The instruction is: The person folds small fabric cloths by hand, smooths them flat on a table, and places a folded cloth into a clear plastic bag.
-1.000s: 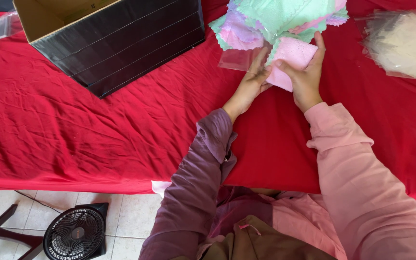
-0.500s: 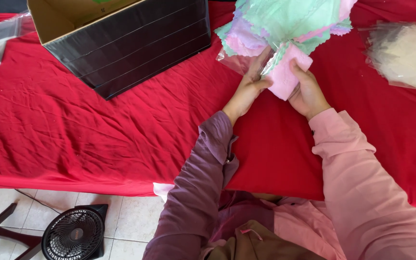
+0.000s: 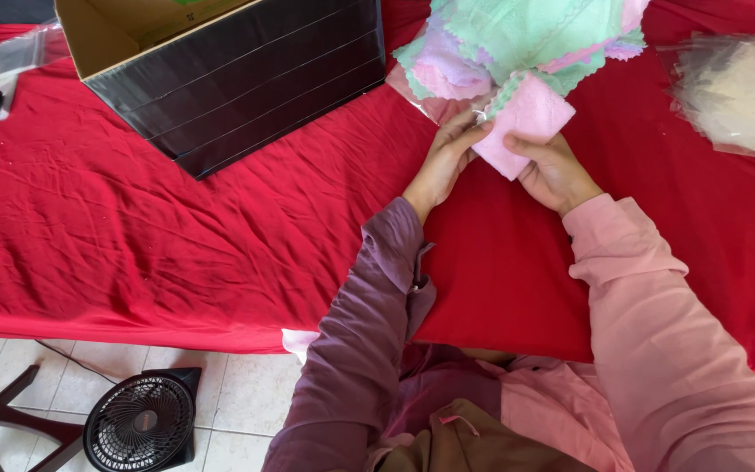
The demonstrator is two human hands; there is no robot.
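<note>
Upper centre: left hand and right hand both closed on folded pink cloth, cloth pile just beyond. Best keep edges aligned, fold flat on red surface.

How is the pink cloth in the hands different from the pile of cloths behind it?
The pink cloth is single and folded, held by both hands; the pile of cloths lies loose on the red table cover. The held one is pink only; the pile mixes green, pink and lilac. Both look soft, with scalloped edges.

Folded cloth between both hands, cloth pile behind it, box left, fan under the tabletop
</note>
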